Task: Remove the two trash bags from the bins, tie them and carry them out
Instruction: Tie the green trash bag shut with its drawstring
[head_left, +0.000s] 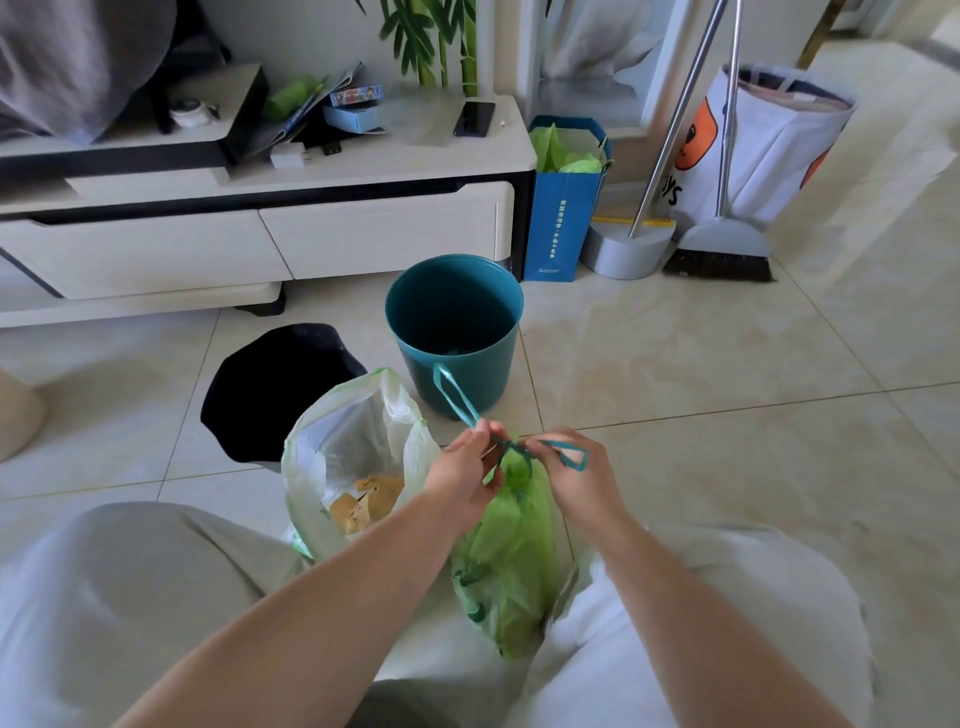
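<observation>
A green trash bag (511, 561) stands on the floor between my knees, its neck gathered by teal drawstrings (454, 392). My left hand (465, 470) pinches one drawstring loop at the knot. My right hand (574, 470) grips the other loop, which sticks out to the right. A second, whitish translucent trash bag (353, 452) stands open to the left, with brown paper scraps inside. Behind them stand a teal bin (454, 332) with no bag in it and a black bin (270, 389).
A white TV cabinet (260, 234) runs along the back left. A blue paper bag (563, 208), a dustpan (626, 249), a broom (722, 254) and a white laundry bag (763, 150) stand at the back right. Tiled floor stretches to the right.
</observation>
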